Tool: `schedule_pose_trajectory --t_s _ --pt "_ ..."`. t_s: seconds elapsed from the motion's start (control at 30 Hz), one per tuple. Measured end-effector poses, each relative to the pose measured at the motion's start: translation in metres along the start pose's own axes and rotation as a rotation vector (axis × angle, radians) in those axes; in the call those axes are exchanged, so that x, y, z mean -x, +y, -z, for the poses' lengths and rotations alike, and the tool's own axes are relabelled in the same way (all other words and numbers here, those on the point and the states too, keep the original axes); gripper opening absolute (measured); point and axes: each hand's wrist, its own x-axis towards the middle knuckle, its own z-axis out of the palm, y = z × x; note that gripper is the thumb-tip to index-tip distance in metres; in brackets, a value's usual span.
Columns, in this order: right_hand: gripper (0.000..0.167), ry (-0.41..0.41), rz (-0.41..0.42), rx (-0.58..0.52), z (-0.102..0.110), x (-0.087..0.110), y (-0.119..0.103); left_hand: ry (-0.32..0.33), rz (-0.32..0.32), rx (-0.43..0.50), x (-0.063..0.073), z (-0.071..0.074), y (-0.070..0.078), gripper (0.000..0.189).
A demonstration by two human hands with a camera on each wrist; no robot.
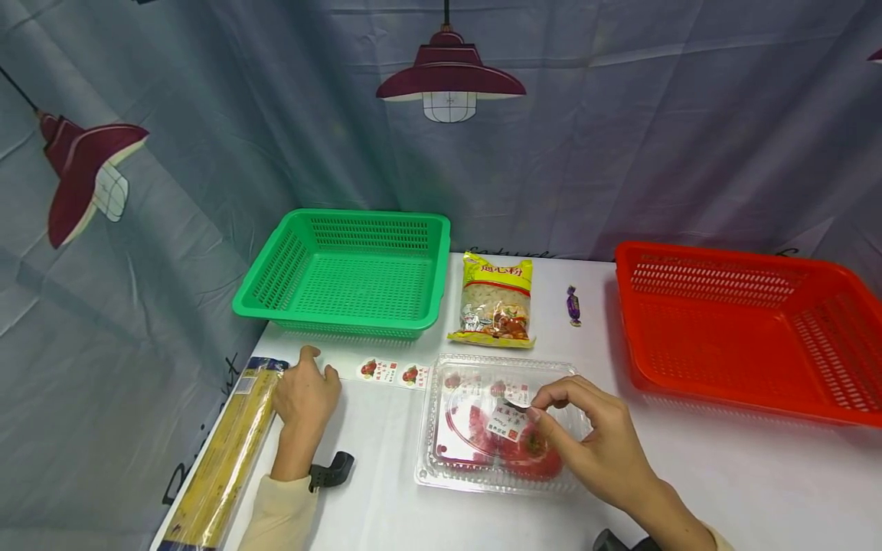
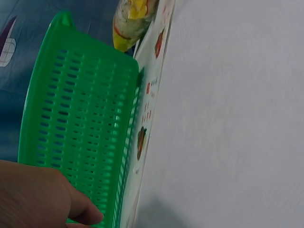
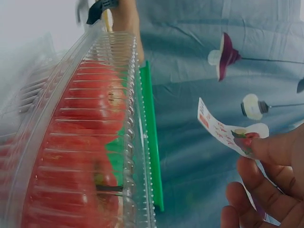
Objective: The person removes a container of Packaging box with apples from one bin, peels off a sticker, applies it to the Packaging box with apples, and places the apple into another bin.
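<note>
In the head view my right hand pinches a small white printed label sticker between thumb and forefinger, above a clear plastic box. The label bends in the right wrist view and shows a red fruit picture. Red apples lie inside the closed box. Beyond the box runs a strip of label stickers, its right part visible through the clear plastic. My left hand is at the left end of this strip, thumb and forefinger apart; its other fingers are mostly hidden.
A green basket stands at the back left, a red basket at the right. Between them are a yellow bag of pasta and a purple wrapped candy. A long pack of noodles lies along the left edge.
</note>
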Motion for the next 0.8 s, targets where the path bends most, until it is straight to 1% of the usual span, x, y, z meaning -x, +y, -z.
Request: schedule_pose_trajectory --t_s 0.1,0.23,0.33,0.43,0.57,0.7,0.8 --pt "0.034 0.003 -0.015 0.023 0.000 0.000 0.002 -0.029 -0.013 0.007 0.006 0.002 0.005 0.032" --pt "0.034 -0.002 -0.029 0.028 0.000 0.000 0.005 -0.076 -0.056 0.058 0.014 0.003 0.016 0.032" --pt "0.036 -0.006 -0.034 0.049 0.000 -0.001 0.007 -0.108 -0.101 0.118 0.021 0.004 0.026 0.031" --pt "0.038 -0.008 -0.037 0.075 -0.001 -0.001 0.010 -0.145 -0.133 0.190 0.027 0.005 0.036 0.028" --pt "0.037 -0.008 -0.034 0.076 -0.003 -0.001 0.013 -0.209 -0.154 0.268 0.037 0.008 0.046 0.026" --pt "0.035 -0.012 -0.044 0.086 -0.003 -0.002 0.016 -0.278 -0.165 0.301 0.047 0.012 0.055 0.026" --pt "0.033 -0.016 -0.058 0.102 -0.003 -0.002 0.017 -0.317 -0.181 0.326 0.056 0.015 0.062 0.027"
